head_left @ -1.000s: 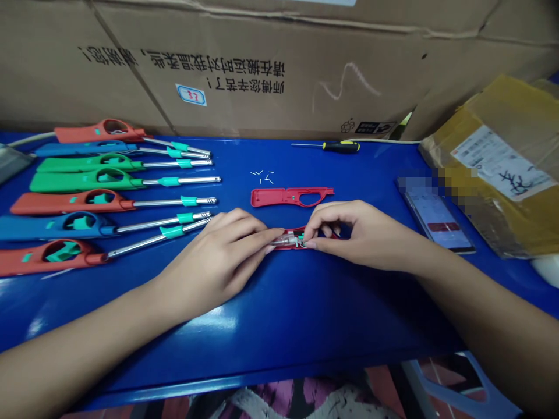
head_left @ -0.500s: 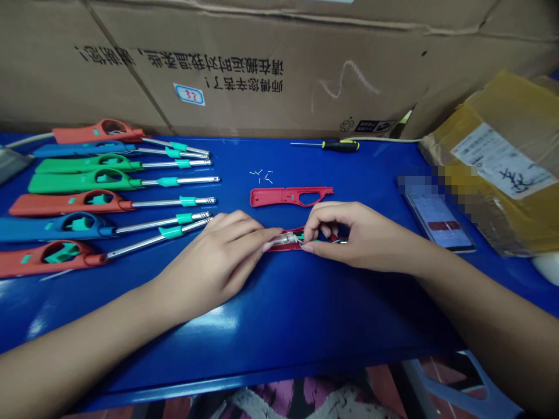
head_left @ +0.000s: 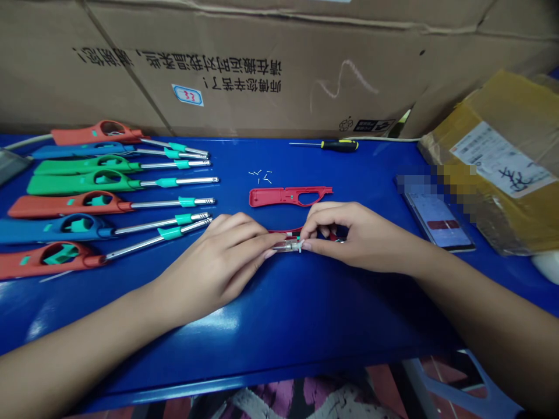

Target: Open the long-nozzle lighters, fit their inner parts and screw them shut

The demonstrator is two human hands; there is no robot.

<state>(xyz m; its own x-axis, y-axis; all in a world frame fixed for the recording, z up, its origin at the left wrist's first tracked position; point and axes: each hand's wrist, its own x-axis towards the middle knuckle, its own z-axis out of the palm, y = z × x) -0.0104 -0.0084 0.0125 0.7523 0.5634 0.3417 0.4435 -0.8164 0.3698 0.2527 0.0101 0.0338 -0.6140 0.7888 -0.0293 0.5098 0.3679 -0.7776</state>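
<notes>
My left hand (head_left: 231, 253) is closed on a small clear gas tank (head_left: 287, 247), gripping its left part between thumb and fingers. At the tank's right end, where a whitish valve shows, my right hand (head_left: 343, 233) pinches with thumb and forefinger. Just behind the tank lies a red lighter shell half (head_left: 286, 232), mostly covered by my hands, with dark and green parts in it. The other red shell half (head_left: 279, 196) rests farther back, hollow side up. Several tiny pale pins (head_left: 262, 176) are scattered behind it.
Several long-neck lighters (head_left: 82, 181) in orange, blue and green lie in a column at left. A screwdriver (head_left: 340, 145) lies at the back before a large cardboard box (head_left: 262, 35). At right are a phone (head_left: 437, 215) and a taped carton (head_left: 498, 174).
The clear tank has shifted slightly toward me, out of the red shell half, with both hands at its ends. The other things lie as before.
</notes>
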